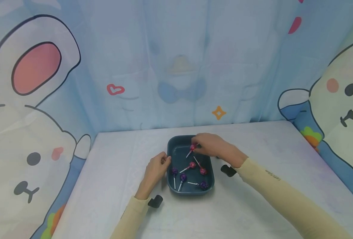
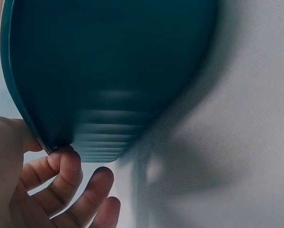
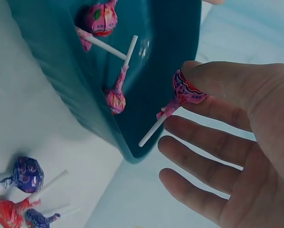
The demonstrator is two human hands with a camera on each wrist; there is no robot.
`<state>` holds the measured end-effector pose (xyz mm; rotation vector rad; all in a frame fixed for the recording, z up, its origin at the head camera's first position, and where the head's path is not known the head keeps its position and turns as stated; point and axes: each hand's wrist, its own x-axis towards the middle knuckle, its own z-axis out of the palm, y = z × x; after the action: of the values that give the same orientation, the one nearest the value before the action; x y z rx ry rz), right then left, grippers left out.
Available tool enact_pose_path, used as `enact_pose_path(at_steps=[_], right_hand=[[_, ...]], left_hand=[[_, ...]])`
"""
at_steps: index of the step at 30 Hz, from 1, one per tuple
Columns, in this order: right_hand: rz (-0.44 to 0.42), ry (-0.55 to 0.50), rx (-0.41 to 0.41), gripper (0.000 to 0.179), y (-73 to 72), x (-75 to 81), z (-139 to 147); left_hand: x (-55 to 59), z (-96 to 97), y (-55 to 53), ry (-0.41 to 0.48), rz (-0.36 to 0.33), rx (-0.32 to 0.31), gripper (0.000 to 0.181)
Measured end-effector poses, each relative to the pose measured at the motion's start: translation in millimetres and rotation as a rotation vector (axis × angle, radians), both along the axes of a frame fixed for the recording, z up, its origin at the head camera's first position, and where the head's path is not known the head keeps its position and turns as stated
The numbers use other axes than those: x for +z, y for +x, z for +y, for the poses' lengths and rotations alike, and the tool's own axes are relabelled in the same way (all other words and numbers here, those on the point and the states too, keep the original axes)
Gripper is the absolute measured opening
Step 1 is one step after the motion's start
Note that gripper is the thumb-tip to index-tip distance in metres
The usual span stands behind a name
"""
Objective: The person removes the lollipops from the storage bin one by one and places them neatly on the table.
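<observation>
A dark teal rectangular tray (image 1: pixel 176 146) sits on the table with several lollipops in it. Its left rim is pinched between the thumb and index finger of my left hand (image 1: pixel 156 169), the other fingers bent loosely beside the wall. Over the tray's far right part, my right hand (image 1: pixel 210 145) pinches a red-pink wrapped lollipop (image 3: pixel 184 90) by its head, thumb against index finger, the white stick pointing down. Inside the tray lie red lollipops (image 1: pixel 203 171) around the middle and right, and purple lollipops (image 1: pixel 183 177) along the near side.
In the right wrist view, a purple lollipop (image 3: pixel 28 175) and a red lollipop (image 3: pixel 8 212) lie with another purple one on the table outside the tray. A white cloth (image 1: pixel 128 156) covers the table. A blue cartoon curtain (image 1: pixel 179 39) hangs behind it.
</observation>
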<state>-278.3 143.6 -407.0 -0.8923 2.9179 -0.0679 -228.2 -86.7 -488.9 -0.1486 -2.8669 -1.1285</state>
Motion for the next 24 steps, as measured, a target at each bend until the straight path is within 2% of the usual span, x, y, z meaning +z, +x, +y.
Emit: enact_pose_path(at_steps=[7,15,24], right_hand=[[0.005,-0.033,-0.005,0.028,-0.3,3.5,12],[0.0,-0.079,-0.063,0.033,0.9,10.6,26],[-0.046,-0.103,-0.137,0.032,0.7,11.0,39]], left_hand=[[-0.6,0.0,-0.7,0.005,-0.001,0.0,0.022],[-1.3,-0.3,-2.2,-0.001,0.003,0.0,0.023],[-0.8,-0.8,-1.1,0.008,0.017,-0.008,0.023]])
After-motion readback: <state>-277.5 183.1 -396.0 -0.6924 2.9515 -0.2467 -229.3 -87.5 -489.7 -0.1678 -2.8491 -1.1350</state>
